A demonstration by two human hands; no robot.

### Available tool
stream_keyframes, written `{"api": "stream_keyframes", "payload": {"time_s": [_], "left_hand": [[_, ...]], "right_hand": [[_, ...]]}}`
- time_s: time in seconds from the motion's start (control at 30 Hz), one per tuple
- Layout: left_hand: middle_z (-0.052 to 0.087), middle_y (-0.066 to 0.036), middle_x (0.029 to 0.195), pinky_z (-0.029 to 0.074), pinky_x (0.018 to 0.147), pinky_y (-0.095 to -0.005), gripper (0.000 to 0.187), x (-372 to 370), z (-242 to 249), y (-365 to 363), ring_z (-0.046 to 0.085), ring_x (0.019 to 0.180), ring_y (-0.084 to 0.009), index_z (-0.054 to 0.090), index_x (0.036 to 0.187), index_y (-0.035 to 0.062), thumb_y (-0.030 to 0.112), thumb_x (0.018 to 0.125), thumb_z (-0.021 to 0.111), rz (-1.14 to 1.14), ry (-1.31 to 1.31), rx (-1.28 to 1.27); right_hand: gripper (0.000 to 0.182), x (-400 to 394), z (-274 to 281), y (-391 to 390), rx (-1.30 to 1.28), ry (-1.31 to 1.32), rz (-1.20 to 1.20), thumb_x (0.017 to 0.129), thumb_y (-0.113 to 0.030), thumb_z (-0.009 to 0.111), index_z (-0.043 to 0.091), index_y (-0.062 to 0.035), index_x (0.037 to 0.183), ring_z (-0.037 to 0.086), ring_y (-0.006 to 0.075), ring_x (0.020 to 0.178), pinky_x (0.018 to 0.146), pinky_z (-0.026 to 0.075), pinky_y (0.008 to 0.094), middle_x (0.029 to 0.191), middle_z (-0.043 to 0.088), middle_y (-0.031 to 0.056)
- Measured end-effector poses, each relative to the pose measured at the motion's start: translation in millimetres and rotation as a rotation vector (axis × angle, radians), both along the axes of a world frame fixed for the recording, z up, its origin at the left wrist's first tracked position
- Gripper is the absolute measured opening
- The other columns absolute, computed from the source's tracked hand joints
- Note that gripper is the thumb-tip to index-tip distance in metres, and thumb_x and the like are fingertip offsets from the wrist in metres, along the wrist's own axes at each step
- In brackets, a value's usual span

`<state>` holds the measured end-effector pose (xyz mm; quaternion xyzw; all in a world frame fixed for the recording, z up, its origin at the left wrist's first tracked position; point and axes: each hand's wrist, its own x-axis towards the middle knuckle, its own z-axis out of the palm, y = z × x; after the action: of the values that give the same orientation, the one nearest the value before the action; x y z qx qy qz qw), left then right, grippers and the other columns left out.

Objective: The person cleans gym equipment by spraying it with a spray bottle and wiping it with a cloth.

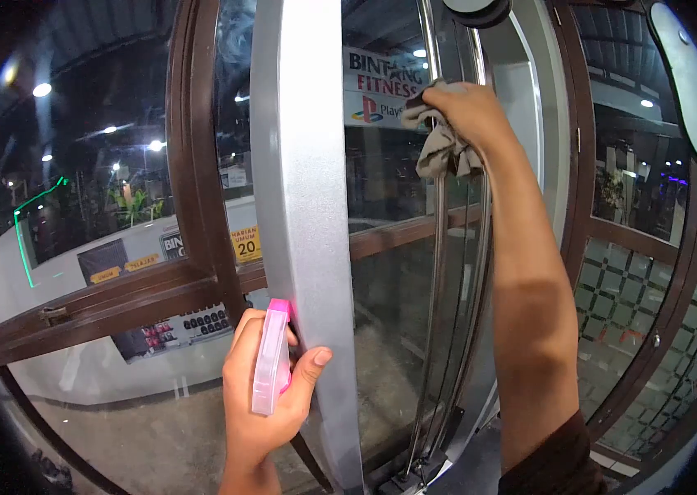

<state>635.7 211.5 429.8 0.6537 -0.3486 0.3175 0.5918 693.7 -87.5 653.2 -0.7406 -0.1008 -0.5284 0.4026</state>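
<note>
My left hand (pixel 262 396) is closed around a pink spray bottle (pixel 269 363). A pale pink top and a bright pink end show; the rest is hidden by the hand. It is held beside the silver-grey upright (pixel 315 206) of a metal frame, with my thumb along the post. Higher up at the right, my right hand (pixel 468 115) grips a crumpled grey-brown cloth (pixel 446 153). The cloth is bunched against the chrome guide rods (pixel 441 247); how far it wraps around them is hidden.
Brown-framed windows (pixel 200 148) stand behind the metal frame. Beyond the glass are a sign with lettering (pixel 377 82) and a yellow notice (pixel 245 244). A round dark part (pixel 478 8) sits at the rods' top, and a bolted grey plate (pixel 695 91) hangs at upper right.
</note>
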Motion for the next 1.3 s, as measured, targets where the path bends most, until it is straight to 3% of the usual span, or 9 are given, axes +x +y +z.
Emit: {"api": "stream_keyframes", "payload": {"time_s": [0.03, 0.43, 0.83, 1.07, 1.3], "left_hand": [[0.048, -0.001, 0.085, 0.040, 0.059, -0.0220, 0.030, -2.3, 1.6, -1.3, 0.045, 0.068, -0.0068, 0.054, 0.093, 0.0005, 0.008, 0.083, 0.082, -0.007, 0.012, -0.013], [0.046, -0.002, 0.089, 0.038, 0.056, -0.0208, 0.029, -0.5, -0.8, -2.8, 0.042, 0.068, -0.0066, 0.054, 0.093, -0.0011, 0.006, 0.083, 0.081, 0.002, 0.002, -0.013], [0.048, 0.001, 0.086, 0.037, 0.054, -0.0205, 0.029, 2.6, -4.9, -4.4, 0.043, 0.061, -0.0038, 0.056, 0.095, -0.0008, 0.009, 0.084, 0.081, 0.018, 0.018, -0.022], [0.047, 0.002, 0.084, 0.037, 0.054, -0.0205, 0.032, 2.6, -2.5, -10.5, 0.043, 0.062, -0.0037, 0.056, 0.097, 0.0001, 0.012, 0.083, 0.083, 0.029, 0.084, -0.063], [0.046, 0.002, 0.083, 0.035, 0.056, -0.0201, 0.033, 3.3, -5.4, -8.2, 0.042, 0.063, -0.0040, 0.056, 0.096, 0.0003, 0.014, 0.084, 0.082, 0.025, 0.060, -0.062]], "right_hand": [[0.042, -0.7, -6.2, -0.3, 0.017, 0.018, 0.050, 0.079, -0.027, 0.077, 0.071, 0.0106, 0.098, 0.070, 0.0187, 0.078, 0.072, 0.054, 0.0316, 0.089, 0.074, 0.0162], [0.032, 8.7, -75.7, -13.6, 0.198, 0.151, 0.260, 0.082, -0.020, 0.074, 0.071, 0.0046, 0.102, 0.066, 0.0146, 0.076, 0.071, 0.053, 0.0299, 0.087, 0.072, 0.0087], [0.021, -0.5, -152.3, -3.2, 0.279, 0.126, 0.282, 0.082, -0.011, 0.071, 0.068, 0.0020, 0.099, 0.060, 0.0090, 0.070, 0.061, 0.048, 0.0270, 0.081, 0.067, 0.0031], [0.017, -7.2, -183.2, 3.6, 0.412, 0.161, 0.320, 0.084, -0.008, 0.072, 0.067, 0.0016, 0.097, 0.060, 0.0070, 0.070, 0.061, 0.049, 0.0257, 0.080, 0.067, 0.0010], [0.015, 1.7, -230.1, -1.1, 0.379, 0.138, 0.366, 0.085, -0.007, 0.071, 0.065, -0.0002, 0.097, 0.058, 0.0043, 0.073, 0.063, 0.049, 0.0246, 0.081, 0.065, -0.0022]]}}
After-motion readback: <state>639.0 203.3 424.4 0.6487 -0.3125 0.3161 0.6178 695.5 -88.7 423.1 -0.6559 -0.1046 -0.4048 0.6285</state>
